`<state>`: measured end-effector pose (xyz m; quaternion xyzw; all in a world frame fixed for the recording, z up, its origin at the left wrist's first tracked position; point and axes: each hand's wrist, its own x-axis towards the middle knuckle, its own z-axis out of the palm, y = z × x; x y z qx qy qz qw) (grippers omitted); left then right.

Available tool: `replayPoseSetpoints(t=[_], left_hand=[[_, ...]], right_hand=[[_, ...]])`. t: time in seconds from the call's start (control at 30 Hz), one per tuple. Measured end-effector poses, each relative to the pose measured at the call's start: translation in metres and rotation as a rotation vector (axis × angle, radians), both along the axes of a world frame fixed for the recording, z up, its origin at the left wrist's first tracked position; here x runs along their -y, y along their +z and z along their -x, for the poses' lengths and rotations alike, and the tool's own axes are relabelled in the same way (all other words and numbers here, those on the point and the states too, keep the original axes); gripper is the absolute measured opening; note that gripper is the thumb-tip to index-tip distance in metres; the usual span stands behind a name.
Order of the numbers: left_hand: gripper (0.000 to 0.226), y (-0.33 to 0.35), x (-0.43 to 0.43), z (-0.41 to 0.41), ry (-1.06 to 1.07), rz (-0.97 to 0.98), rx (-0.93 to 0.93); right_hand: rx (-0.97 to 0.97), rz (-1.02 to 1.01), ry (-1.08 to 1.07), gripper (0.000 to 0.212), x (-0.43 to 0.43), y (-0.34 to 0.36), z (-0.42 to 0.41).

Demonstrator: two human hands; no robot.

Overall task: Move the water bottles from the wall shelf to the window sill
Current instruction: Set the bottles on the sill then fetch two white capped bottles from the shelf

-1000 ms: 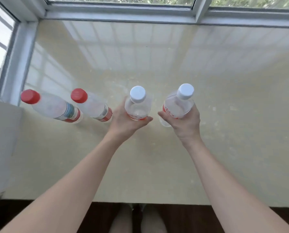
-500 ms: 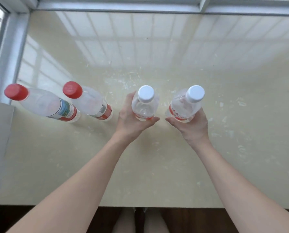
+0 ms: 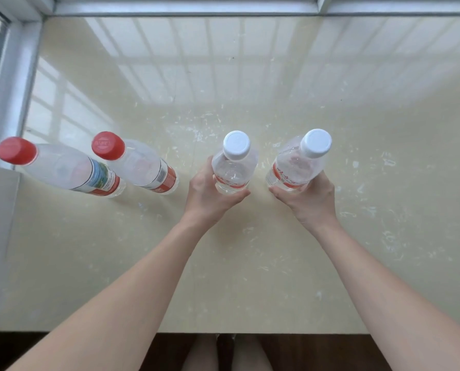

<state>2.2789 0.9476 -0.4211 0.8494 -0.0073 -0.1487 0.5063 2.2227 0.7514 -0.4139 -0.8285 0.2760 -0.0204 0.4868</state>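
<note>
Both bottles are low over the window sill (image 3: 250, 263), mid-frame. The left hand (image 3: 207, 196) curls round the base of one white-capped bottle (image 3: 233, 170). The right hand (image 3: 309, 202) wraps the other white-capped bottle (image 3: 294, 170), which looks tilted. A red-capped bottle (image 3: 143, 167) stands near the left hand, a second red-capped bottle (image 3: 71, 170) at far left. Danger, I'd judge: let go before the bases sit flat and one topples into its neighbour.

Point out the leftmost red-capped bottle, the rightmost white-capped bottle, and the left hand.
Leftmost red-capped bottle (image 3: 60, 167): head view, on its clear body below the cap.
Rightmost white-capped bottle (image 3: 295, 164): head view, on its clear body above the label.
Left hand (image 3: 204, 195): head view, on the back of the hand.
</note>
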Motion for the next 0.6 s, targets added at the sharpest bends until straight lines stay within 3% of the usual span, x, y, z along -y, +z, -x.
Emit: replayPoseSetpoints(t=[0.2, 0.33, 0.5, 0.6], left_hand=[[0.071, -0.004, -0.001, -0.002, -0.022, -0.075, -0.025], [0.079, 0.005, -0.004, 0.005, -0.114, -0.211, -0.037], [0.089, 0.027, -0.022, 0.033, -0.214, -0.522, -0.099], [0.087, 0.055, -0.03, 0.056, -0.293, -0.723, -0.02]], right_hand=[[0.015, 0.01, 0.009, 0.06, -0.001, -0.001, 0.001], [-0.089, 0.054, 0.093, 0.071, 0.003, -0.004, 0.007], [-0.296, 0.222, 0.223, 0.072, 0.02, 0.014, 0.035], [-0.429, 0.427, 0.401, 0.065, 0.022, 0.046, 0.055]])
